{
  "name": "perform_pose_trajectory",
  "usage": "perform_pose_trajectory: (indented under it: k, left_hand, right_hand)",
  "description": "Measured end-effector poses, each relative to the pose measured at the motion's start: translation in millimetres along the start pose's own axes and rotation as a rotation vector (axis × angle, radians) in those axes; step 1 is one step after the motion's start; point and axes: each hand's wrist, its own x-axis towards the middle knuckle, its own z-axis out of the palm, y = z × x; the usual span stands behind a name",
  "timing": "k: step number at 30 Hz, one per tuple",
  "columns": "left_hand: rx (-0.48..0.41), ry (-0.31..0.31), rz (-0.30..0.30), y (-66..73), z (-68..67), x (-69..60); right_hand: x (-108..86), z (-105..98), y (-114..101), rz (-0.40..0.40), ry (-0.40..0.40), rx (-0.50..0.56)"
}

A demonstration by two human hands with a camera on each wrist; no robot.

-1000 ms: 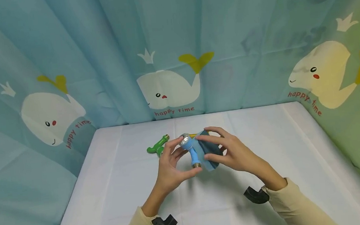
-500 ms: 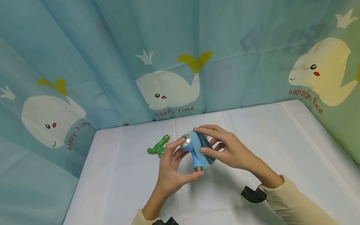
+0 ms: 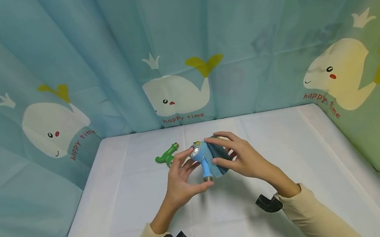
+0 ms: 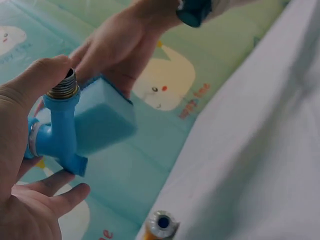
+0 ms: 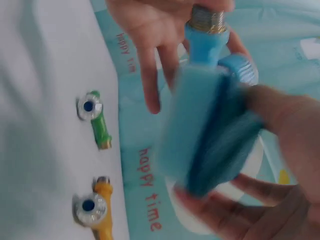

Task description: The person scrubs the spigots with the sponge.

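Observation:
A blue tap [image 3: 206, 168] with a threaded brass end is held above the table by my left hand [image 3: 178, 183]. Its thumb lies at the threaded end and its fingers are at the round silver head. My right hand [image 3: 244, 158] grips a sponge [image 3: 219, 155], light blue on one side with a dark scouring layer on the other. The sponge's light side is up against the tap's body in the head view; in the right wrist view the sponge [image 5: 192, 120] is blurred and covers part of the tap.
On the white table [image 3: 132, 198] lies a green tap [image 3: 167, 154], behind the left hand. A yellow tap [image 5: 102, 210] lies beside it, mostly hidden in the head view. A blue curtain with whale prints [image 3: 177, 95] stands behind the table.
My right hand has moved the sponge left over the blue tap, then slightly back right. The left hand keeps its grip, and the tap has shifted a little.

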Motion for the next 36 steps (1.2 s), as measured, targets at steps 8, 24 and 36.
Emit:
perform_pose_trajectory:
  k: [8,24,36]
  left_hand:
    - [-0.045,-0.011,0.036,6.1,-1.9,3.5]
    - [-0.087,-0.030,-0.015,5.5,-3.0,1.4]
    - [-0.001,0.010,-0.037,1.1,-7.3,3.7]
  right_hand:
    - [-1.6,-2.2,5.9,0.038,-0.012,-0.079]
    - [-9.8,3.4,9.0,0.051,-0.028,-0.103]
    - [-12.8,-11.0,-6.2,-0.208,-0.120,-0.228]
